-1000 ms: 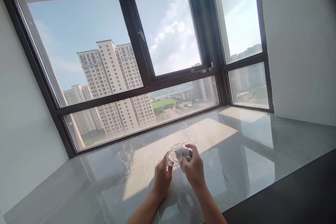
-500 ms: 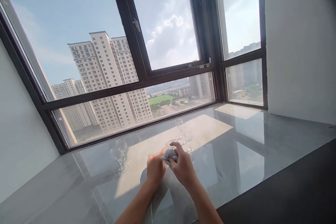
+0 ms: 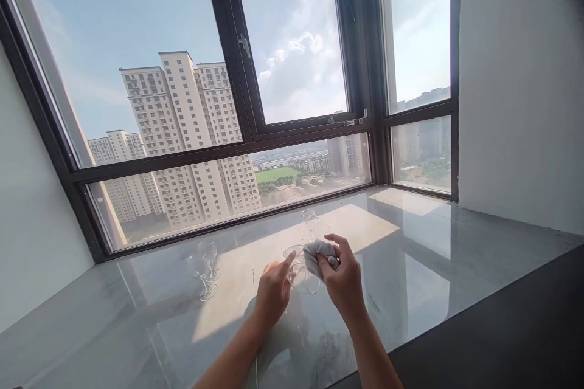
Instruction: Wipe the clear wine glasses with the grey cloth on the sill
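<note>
Four stemmed glasses in all: one wine glass (image 3: 298, 272) held above the marble sill (image 3: 433, 267), left hand (image 3: 272, 293) loosely fingertipping it, right hand (image 3: 345, 281) clenching one grey cloth (image 3: 318, 250) against it, two glasses (image 3: 201, 267) standing left, a lone glass (image 3: 309, 222) behind.

The left grip (image 3: 272, 293) and right grip (image 3: 345, 282) are bare hands with slender fingers (image 3: 286, 261); both wrists are bare too; the two forearms (image 3: 232, 357) are slim and uncovered right down to the lower edge of the view, so any sleeve lies out of sight; nails are too small to make out; the near sides sit in shade.
</note>
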`<state>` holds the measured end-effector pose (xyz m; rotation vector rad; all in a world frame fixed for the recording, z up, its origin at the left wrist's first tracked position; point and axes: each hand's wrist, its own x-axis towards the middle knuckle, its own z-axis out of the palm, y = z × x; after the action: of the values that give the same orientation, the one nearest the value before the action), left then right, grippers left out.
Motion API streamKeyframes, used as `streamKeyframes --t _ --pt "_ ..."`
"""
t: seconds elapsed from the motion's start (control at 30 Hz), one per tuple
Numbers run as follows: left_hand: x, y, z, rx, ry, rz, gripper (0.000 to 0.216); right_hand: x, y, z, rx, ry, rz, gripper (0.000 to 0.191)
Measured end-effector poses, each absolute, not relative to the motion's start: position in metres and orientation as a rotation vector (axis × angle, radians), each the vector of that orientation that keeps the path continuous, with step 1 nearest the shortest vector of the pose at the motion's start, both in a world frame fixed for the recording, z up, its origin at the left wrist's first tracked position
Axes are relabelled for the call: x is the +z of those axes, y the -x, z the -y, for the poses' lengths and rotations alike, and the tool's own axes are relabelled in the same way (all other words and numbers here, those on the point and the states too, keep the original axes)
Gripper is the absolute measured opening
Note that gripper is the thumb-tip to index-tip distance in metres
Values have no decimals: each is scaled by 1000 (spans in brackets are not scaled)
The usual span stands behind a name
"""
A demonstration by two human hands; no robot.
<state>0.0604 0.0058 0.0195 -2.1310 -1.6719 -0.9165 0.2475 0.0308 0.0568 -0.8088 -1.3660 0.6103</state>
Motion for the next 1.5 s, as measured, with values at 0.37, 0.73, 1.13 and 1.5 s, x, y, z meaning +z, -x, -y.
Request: streamKeyframes --t 0.37,0.73,1.13,1.5 --pt "18 -55 -7 -882 1959 1937 49 43 -248 -35 514 941 1635 35" --pt "24 -58 -4 -682 1964 2000 50 39 -235 -31 503 914 1745 43" --pt "16 -62 -5 -1251 2379 1923 41 43 -243 -35 1077 724 1463 42" --pt "-10 -45 -34 -1870 2301 2204 29 38 -240 -44 1114 767 846 54"
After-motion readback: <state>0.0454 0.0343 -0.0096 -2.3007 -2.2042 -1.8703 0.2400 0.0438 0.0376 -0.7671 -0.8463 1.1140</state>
